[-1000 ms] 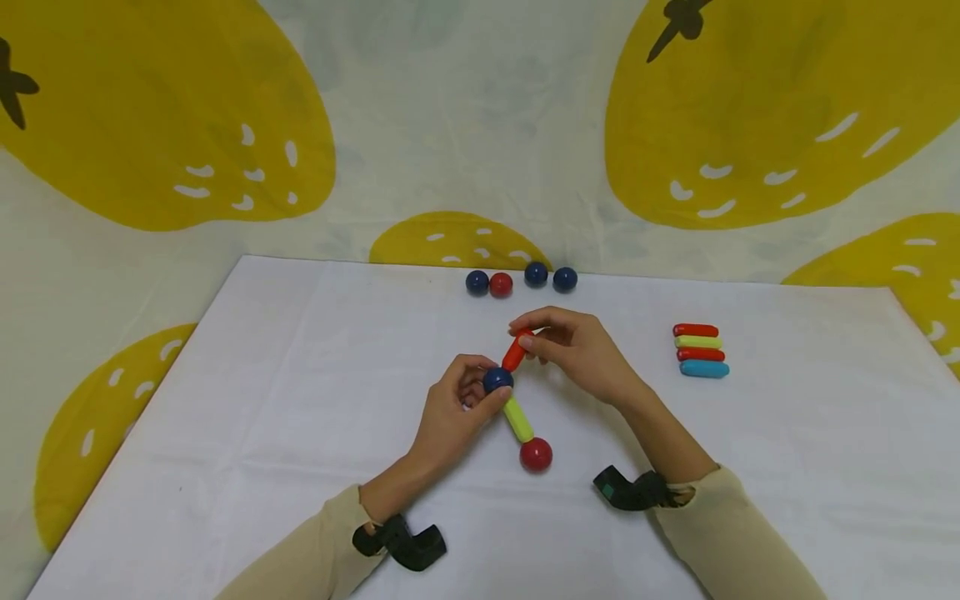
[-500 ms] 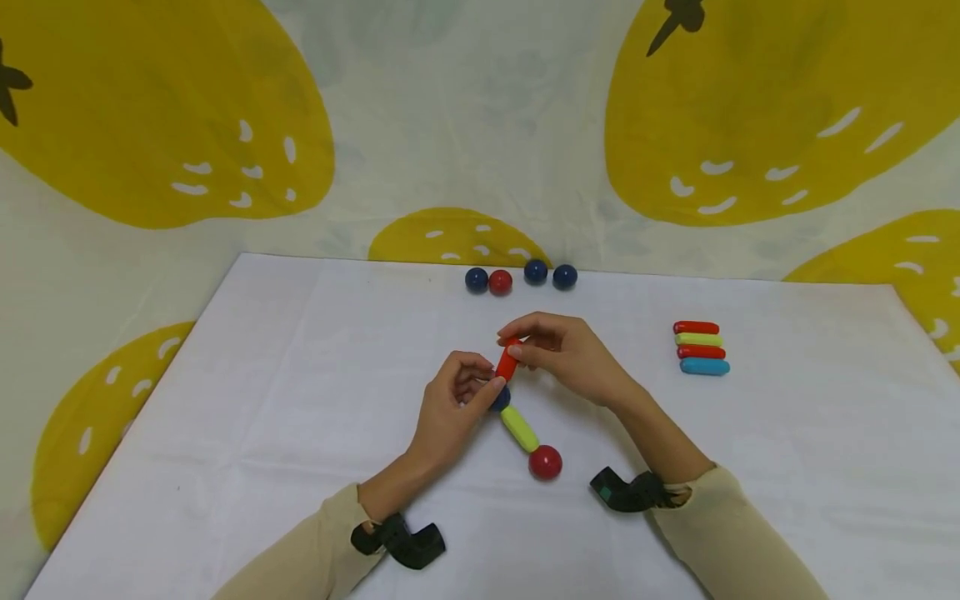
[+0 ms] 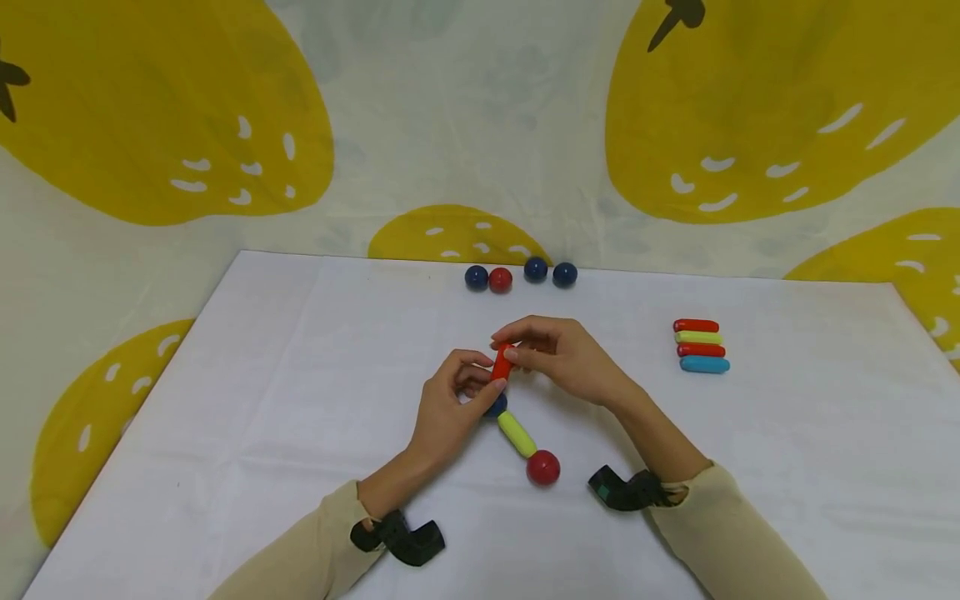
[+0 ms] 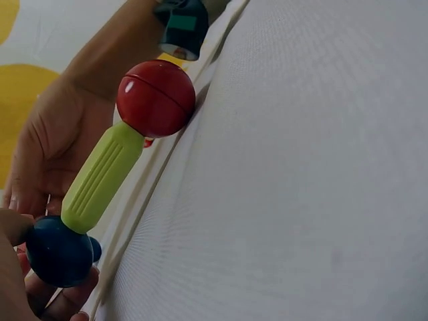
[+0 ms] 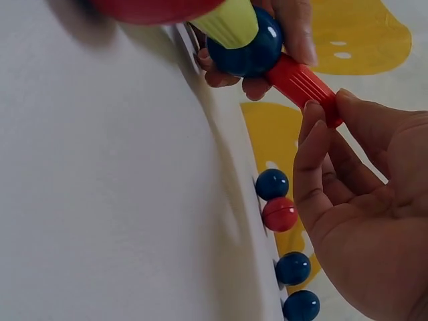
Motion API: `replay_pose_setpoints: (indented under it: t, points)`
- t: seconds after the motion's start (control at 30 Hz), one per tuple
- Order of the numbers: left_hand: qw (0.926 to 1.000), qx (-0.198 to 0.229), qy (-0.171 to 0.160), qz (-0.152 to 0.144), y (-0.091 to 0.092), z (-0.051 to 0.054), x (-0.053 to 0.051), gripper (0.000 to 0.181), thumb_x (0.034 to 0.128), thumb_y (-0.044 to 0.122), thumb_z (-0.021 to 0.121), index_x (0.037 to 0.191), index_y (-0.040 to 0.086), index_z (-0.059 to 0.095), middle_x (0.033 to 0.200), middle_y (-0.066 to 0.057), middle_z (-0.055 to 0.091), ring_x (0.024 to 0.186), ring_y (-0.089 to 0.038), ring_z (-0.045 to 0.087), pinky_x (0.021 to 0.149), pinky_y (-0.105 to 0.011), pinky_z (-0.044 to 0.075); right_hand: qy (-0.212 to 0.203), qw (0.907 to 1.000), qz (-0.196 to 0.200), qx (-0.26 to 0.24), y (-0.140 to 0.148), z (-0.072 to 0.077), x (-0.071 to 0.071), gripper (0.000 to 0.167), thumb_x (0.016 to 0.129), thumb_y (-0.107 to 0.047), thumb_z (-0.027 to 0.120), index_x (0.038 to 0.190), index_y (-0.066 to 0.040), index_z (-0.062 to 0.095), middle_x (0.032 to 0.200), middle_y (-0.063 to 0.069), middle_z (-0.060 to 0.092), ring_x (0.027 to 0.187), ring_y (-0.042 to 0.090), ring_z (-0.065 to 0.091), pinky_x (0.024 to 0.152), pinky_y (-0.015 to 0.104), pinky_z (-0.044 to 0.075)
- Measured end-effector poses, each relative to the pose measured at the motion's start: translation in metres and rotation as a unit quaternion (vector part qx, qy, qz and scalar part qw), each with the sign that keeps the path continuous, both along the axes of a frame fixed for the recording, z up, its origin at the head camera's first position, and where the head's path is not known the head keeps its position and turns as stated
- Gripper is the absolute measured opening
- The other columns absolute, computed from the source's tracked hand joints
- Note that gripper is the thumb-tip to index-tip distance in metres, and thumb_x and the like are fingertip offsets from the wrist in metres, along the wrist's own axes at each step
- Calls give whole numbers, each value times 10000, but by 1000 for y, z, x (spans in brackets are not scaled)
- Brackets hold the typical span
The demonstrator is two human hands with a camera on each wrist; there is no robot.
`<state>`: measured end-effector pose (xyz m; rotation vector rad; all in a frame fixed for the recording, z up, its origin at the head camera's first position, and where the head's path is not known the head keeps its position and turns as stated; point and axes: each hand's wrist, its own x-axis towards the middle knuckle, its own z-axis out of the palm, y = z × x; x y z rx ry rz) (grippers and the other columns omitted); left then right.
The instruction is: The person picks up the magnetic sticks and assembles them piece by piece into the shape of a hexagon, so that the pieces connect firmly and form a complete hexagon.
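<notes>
Over the white table [image 3: 300, 400], left hand [image 3: 450, 402] and right hand [image 3: 564, 354] both gripping.
Nearest, red ball [image 3: 543, 468] joined to yellow-green stick [image 3: 517, 435], then blue ball [image 4: 59, 253] held by left hand; right hand pinches red stick [image 5: 302, 83], touching blue ball. Beyond, right: four sticks [image 3: 701, 351]. Far edge: three loose blue balls [image 3: 536, 269], one loose red ball [image 3: 501, 280].

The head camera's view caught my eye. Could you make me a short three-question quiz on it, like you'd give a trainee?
1. Which colour of stick does the right hand pinch? A: blue. B: red. C: yellow-green.
2. True or false: the yellow-green stick joins the large red ball to the held blue ball.
3. How many are in the row of balls along the far edge of the table?

Key: 1. B, the red stick. 2. True. 3. Four.
</notes>
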<state>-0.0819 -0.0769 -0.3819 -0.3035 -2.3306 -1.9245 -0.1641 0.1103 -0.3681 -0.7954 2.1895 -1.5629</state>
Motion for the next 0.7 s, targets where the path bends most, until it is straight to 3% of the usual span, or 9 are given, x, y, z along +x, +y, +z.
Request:
replay_pose_setpoints:
  t: [0.17,0.33,0.6,0.7]
  points:
    - [10000,-60,-50,51,1,2,0,262,866,20,687,1085,-47,559,871,-133,698,738,-221,533,629,-251,357,164,9996,-151,174,7,1,-4,225,935,-125,626,1153,-156,667,1091,-4,661,880,245,606,719,382,504]
    - [9998,-72,-142,103,1,3,1,284,867,20,686,1119,-23,565,880,-125,690,716,-216,496,600,-244,330,311,9954,-850,316,21,2,-14,213,943,-233,623,1143,-177,668,1099,67,659,899,275,611,733,439,506]
    - [9998,-57,-172,62,0,3,1,296,872,15,677,1147,-20,572,882,-119,675,679,-218,469,585,-234,318,789,9718,-2080,788,41,4,-43,318,955,-291,598,1222,-121,632,1222,26,591,1015,210,555,863,412,472]
    - [9998,-26,-218,14,0,3,1,302,874,17,675,1155,-21,569,894,-121,665,688,-225,483,590,-228,317,986,9622,-2356,949,43,3,-53,337,949,-284,610,1251,-135,618,1266,20,552,1046,216,527,889,410,444]
